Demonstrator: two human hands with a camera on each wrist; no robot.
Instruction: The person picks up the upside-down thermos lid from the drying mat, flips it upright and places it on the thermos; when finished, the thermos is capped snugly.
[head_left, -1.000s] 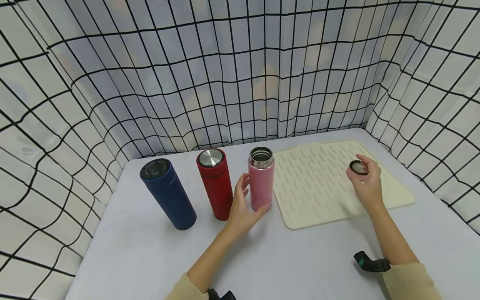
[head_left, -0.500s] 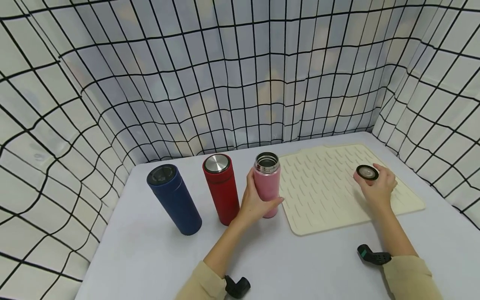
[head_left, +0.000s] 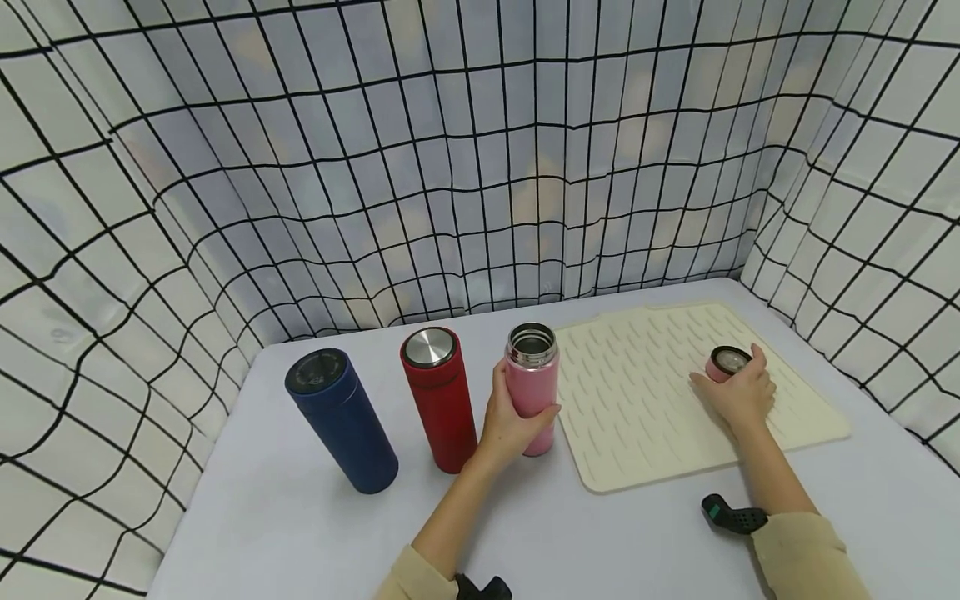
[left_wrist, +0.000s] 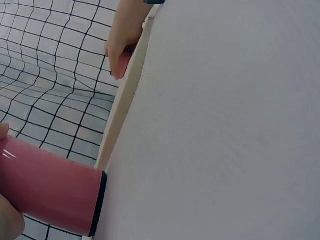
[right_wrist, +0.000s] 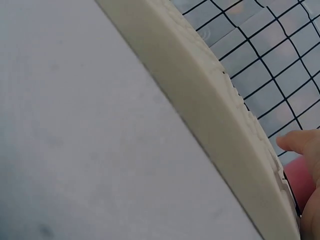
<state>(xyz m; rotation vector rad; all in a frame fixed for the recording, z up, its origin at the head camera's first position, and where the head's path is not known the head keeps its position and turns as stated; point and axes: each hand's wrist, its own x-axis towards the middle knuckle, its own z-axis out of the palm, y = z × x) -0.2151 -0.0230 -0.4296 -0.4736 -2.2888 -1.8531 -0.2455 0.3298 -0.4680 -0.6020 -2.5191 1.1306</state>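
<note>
Three flasks stand in a tight row at mid-table: the blue flask (head_left: pixel 341 421) on the left, the red flask (head_left: pixel 438 397) beside it, and the pink flask (head_left: pixel 532 387) gripped by the left hand (head_left: pixel 510 425), with only narrow gaps between them. The drying mat (head_left: pixel 652 400) to the right lies mostly bare, save the pink lid (head_left: pixel 726 363) under the right hand (head_left: pixel 738 392). The near table (head_left: pixel 300 533) is open; checked fabric walls (head_left: pixel 450 167) close the far, left and right sides.

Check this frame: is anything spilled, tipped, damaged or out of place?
Nothing stands out. The pink bottle stands upright and open in the left hand; its pink lid sits on the cream mat under the right hand.
</note>
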